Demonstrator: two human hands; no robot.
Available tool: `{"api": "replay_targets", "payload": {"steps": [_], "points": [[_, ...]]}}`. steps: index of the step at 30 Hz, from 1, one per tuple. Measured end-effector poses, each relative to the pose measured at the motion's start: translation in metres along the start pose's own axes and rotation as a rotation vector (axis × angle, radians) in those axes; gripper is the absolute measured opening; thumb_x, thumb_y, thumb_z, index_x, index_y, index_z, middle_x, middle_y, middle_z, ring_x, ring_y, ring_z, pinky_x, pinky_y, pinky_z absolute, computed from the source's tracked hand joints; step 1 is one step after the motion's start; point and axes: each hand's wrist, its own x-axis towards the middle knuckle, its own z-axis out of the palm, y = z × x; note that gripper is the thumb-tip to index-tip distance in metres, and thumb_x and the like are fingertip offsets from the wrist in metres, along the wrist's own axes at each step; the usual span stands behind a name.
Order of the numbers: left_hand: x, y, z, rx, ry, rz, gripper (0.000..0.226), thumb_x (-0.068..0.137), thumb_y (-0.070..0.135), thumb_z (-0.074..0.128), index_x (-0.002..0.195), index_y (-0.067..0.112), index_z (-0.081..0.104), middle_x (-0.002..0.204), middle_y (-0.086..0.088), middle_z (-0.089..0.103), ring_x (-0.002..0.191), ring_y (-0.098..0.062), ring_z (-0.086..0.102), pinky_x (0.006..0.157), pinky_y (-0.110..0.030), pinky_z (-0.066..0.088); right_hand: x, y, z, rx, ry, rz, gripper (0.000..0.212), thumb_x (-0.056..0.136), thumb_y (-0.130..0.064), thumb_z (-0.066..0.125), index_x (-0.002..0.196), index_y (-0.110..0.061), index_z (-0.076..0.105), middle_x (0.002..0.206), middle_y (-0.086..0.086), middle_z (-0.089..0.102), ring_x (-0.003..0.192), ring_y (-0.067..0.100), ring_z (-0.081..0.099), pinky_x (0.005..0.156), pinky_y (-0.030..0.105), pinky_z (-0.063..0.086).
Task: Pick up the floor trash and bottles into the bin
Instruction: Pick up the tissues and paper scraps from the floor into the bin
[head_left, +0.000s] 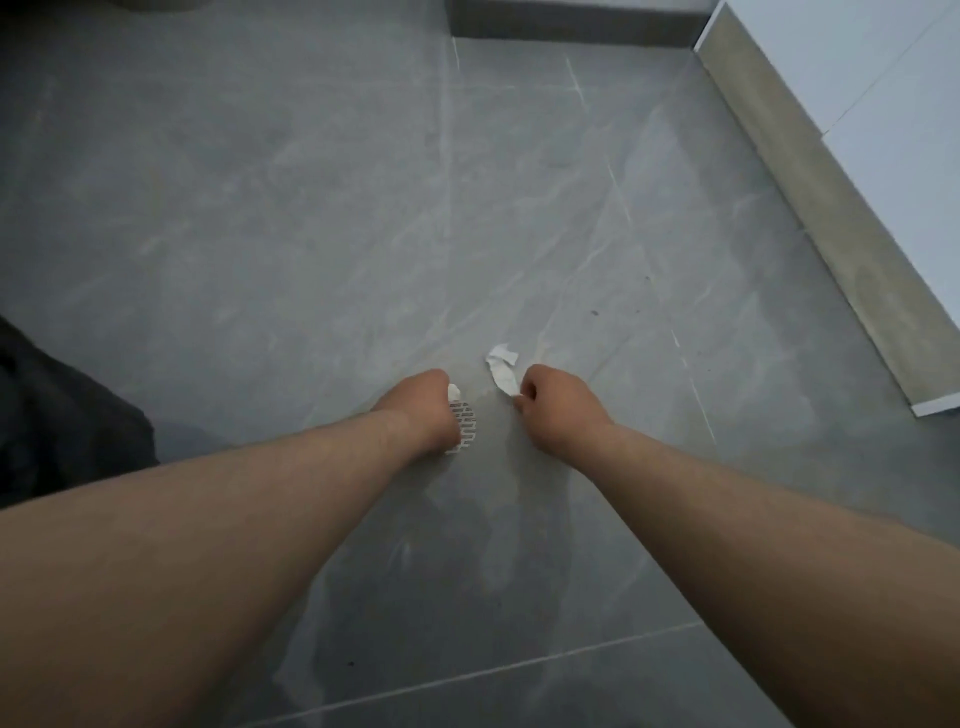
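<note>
Both my arms reach down toward the grey tiled floor (311, 208). My right hand (556, 408) pinches the lower end of a white crumpled paper scrap (501, 366), which lies on or just above the floor. My left hand (421, 410) is closed around a white foam mesh sleeve (463, 421) with a bit of white paper showing at its top. Most of that mesh is hidden behind my fingers. No bin and no bottle appear in the head view.
A dark fabric shape (62, 415) lies at the left edge. A beige baseboard (810, 208) under a white cabinet (893, 104) runs along the right. A dark baseboard (571, 23) crosses the top.
</note>
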Motion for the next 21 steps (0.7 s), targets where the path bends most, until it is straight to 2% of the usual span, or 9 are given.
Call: {"api": "replay_targets", "payload": {"steps": [4,7,9,11,14,16,18,19,21], "points": [[-0.008,-0.003,-0.002,-0.114,-0.020,-0.032,0.015,0.081,0.013,0.059,0.088,0.013,0.046,0.109,-0.014,0.059,0.096,-0.030,0.057,0.070,-0.026,0.037,-0.023,0.006,-0.004,0.069,0.050,-0.069,0.013,0.092,-0.023,0.055,0.084,-0.012,0.056,0.085,0.006,0.059,0.082,0.026,0.053,0.070,0.033,0.040],[-0.020,0.001,-0.011,-0.284,-0.009,-0.052,0.009,0.082,0.006,0.054,0.080,0.011,0.047,0.088,-0.013,0.055,0.075,-0.027,0.052,0.058,-0.028,0.039,-0.038,0.006,-0.015,0.100,0.142,-0.091,0.013,0.092,-0.023,0.056,0.087,-0.011,0.060,0.078,0.000,0.055,0.075,0.019,0.049,0.065,0.028,0.033],[-0.034,0.008,-0.030,-0.400,-0.013,-0.056,0.017,0.084,0.002,0.050,0.074,0.013,0.042,0.079,-0.010,0.047,0.069,-0.026,0.049,0.051,-0.027,0.039,-0.046,0.001,-0.030,0.125,0.183,-0.082,0.014,0.091,-0.023,0.058,0.086,-0.010,0.061,0.074,-0.002,0.054,0.072,0.018,0.049,0.063,0.026,0.029],[-0.055,0.012,-0.059,-0.431,-0.005,-0.040,0.019,0.085,0.001,0.049,0.074,0.014,0.041,0.081,-0.008,0.045,0.066,-0.025,0.050,0.049,-0.028,0.043,-0.056,-0.012,-0.049,0.148,0.202,-0.076,0.014,0.091,-0.023,0.059,0.085,-0.010,0.061,0.071,-0.003,0.053,0.072,0.019,0.050,0.062,0.026,0.030],[-0.093,0.010,-0.120,-0.424,0.066,0.015,0.008,0.085,0.003,0.053,0.087,0.010,0.049,0.088,-0.008,0.048,0.072,-0.025,0.058,0.060,-0.038,0.058,-0.072,-0.047,-0.087,0.194,0.242,-0.115,0.013,0.090,-0.023,0.059,0.081,-0.013,0.060,0.068,-0.006,0.052,0.073,0.019,0.051,0.063,0.026,0.031],[-0.127,0.001,-0.162,-0.445,0.129,0.036,0.010,0.085,0.006,0.055,0.093,0.010,0.050,0.094,-0.010,0.052,0.074,-0.024,0.059,0.055,-0.035,0.058,-0.089,-0.079,-0.114,0.235,0.256,-0.164,0.014,0.089,-0.022,0.059,0.080,-0.012,0.060,0.069,-0.004,0.055,0.073,0.021,0.053,0.064,0.026,0.033],[-0.169,-0.016,-0.196,-0.449,0.186,0.032,0.009,0.085,0.008,0.056,0.085,0.013,0.049,0.093,-0.013,0.056,0.065,-0.023,0.060,0.044,-0.028,0.052,-0.113,-0.114,-0.136,0.284,0.237,-0.211,0.016,0.087,-0.020,0.058,0.078,-0.008,0.062,0.072,0.004,0.061,0.070,0.022,0.055,0.062,0.029,0.038],[-0.190,-0.027,-0.207,-0.453,0.216,0.020,0.010,0.084,0.007,0.056,0.082,0.013,0.048,0.090,-0.014,0.057,0.059,-0.023,0.060,0.044,-0.028,0.052,-0.127,-0.130,-0.144,0.329,0.225,-0.222,0.015,0.085,-0.018,0.059,0.075,-0.007,0.062,0.071,0.007,0.062,0.067,0.022,0.054,0.061,0.030,0.039],[-0.231,-0.056,-0.221,-0.495,0.291,-0.025,0.009,0.084,0.003,0.055,0.083,0.009,0.048,0.087,-0.017,0.056,0.055,-0.026,0.059,0.051,-0.036,0.055,-0.152,-0.158,-0.153,0.451,0.207,-0.208,0.012,0.080,-0.013,0.061,0.069,-0.008,0.059,0.069,0.007,0.060,0.062,0.019,0.050,0.057,0.028,0.037]]}}
